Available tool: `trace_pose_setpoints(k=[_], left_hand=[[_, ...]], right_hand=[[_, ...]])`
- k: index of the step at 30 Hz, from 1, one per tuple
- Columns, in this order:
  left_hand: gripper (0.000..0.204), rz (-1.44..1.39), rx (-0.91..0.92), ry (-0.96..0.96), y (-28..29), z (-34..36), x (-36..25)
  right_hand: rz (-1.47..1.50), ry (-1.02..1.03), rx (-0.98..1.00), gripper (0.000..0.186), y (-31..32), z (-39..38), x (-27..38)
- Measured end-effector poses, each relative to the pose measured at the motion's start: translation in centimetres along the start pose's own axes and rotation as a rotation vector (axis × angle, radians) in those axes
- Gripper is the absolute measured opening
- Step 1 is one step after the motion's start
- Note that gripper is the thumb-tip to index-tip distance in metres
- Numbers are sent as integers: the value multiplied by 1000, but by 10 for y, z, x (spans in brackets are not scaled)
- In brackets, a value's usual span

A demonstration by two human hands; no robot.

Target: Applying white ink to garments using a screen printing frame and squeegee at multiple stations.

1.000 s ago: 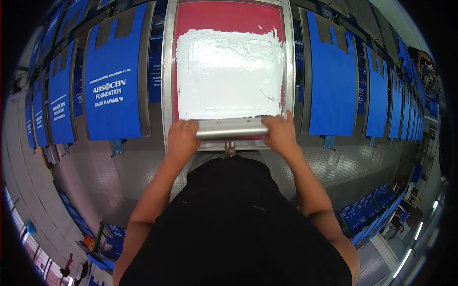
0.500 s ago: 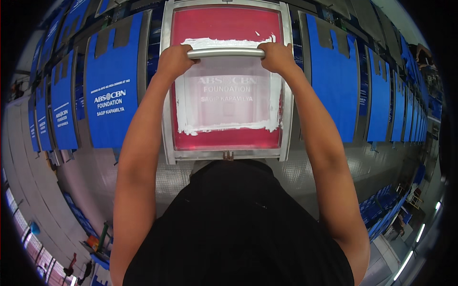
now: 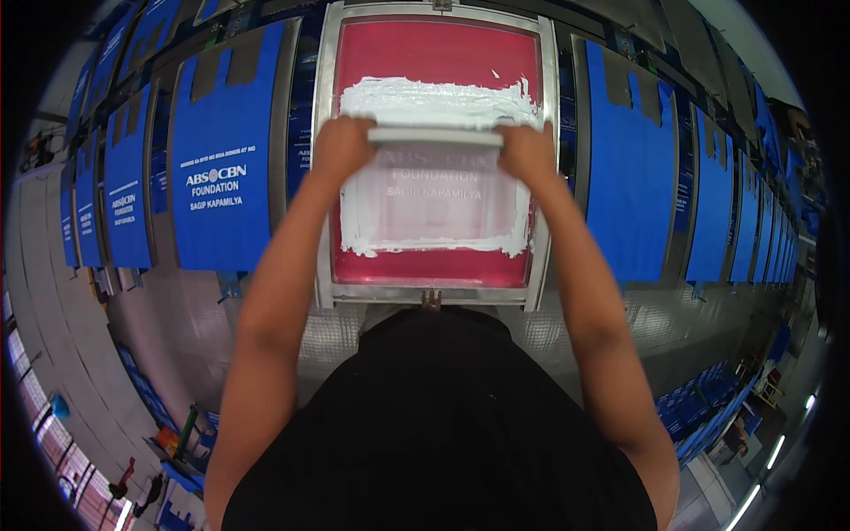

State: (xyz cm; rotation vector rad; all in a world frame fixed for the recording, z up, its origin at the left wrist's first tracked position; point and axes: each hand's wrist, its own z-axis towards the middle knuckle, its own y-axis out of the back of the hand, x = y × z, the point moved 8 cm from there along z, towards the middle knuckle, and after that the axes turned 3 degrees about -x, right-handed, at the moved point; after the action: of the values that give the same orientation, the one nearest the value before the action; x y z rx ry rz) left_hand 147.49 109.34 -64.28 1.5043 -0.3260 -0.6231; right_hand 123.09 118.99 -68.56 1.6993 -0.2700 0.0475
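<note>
A silver-framed printing screen (image 3: 381, 294) lies in front of me, with red mesh (image 3: 438, 49) around a pale, see-through middle. Across it runs a squeegee (image 3: 436, 136), a bar with a light-coloured edge. My left hand (image 3: 345, 149) is wrapped round its left end, and my right hand (image 3: 529, 152) grips the right end; both look slightly blurred. Thick white ink (image 3: 416, 99) covers a band on the far side of the bar. More ink borders the pale area at its sides and near edge. White lettering shows faintly through the mesh below the squeegee.
Blue flat bag pieces with handle cutouts lie on boards in a row, one printed bag (image 3: 221, 150) close at left and a blue bag (image 3: 624, 177) close at right. Further rows stand beyond. A metal hinge or clip (image 3: 431, 299) sits at the frame's near edge.
Both hands have drawn the squeegee toward me over the screen. A wider band of white ink now shows behind it. The whole view has shifted slightly.
</note>
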Motion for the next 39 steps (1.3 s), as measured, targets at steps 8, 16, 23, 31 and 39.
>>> trace_pose_setpoints(k=[8, 16, 23, 31, 39], left_hand=[[38, -92, 220, -69, 11, -123, -39], [27, -23, 27, -78, -10, -36, -17], [37, -35, 83, -78, 21, -29, -19], [31, -92, 43, -63, -8, -123, -35], [29, -54, 58, -38, 19, 12, -11]], right_hand=[[91, 38, 117, 38, 8, -133, 23], [-8, 29, -48, 40, -14, -46, -4], [38, 53, 160, 37, 12, -35, 1], [148, 92, -210, 40, -20, -129, 21], [10, 134, -50, 36, 18, 13, -4]])
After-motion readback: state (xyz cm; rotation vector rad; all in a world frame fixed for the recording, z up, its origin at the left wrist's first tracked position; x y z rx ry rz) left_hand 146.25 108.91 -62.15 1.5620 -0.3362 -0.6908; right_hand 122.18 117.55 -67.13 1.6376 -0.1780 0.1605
